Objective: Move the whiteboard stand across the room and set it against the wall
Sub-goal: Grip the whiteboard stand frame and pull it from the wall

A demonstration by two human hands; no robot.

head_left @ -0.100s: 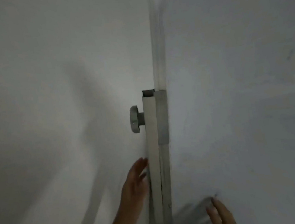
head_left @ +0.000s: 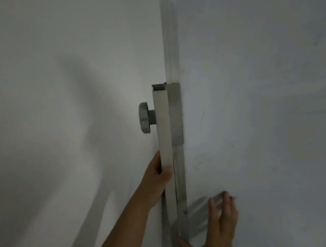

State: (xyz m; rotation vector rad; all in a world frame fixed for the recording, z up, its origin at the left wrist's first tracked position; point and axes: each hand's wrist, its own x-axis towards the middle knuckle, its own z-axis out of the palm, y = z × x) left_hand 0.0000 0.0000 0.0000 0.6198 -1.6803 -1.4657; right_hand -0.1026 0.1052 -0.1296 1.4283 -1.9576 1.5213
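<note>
The whiteboard stand's grey metal post [head_left: 163, 123] runs upright through the middle of the view, with a round grey knob [head_left: 144, 117] on its left side. The whiteboard's pale surface [head_left: 266, 91] fills the right half, seen edge-on along its aluminium frame [head_left: 170, 31]. My left hand [head_left: 156, 182] wraps around the post just below the knob. My right hand [head_left: 220, 228] lies flat on the board's face near the bottom, fingers spread, thumb by the frame edge.
A plain white wall [head_left: 53, 95] fills the left half, close behind the stand. It carries soft shadows of the stand and my arm. No floor or other objects show.
My left hand has closed around the post, where before its fingers were only reaching at it. My right hand has risen further up the board's face.
</note>
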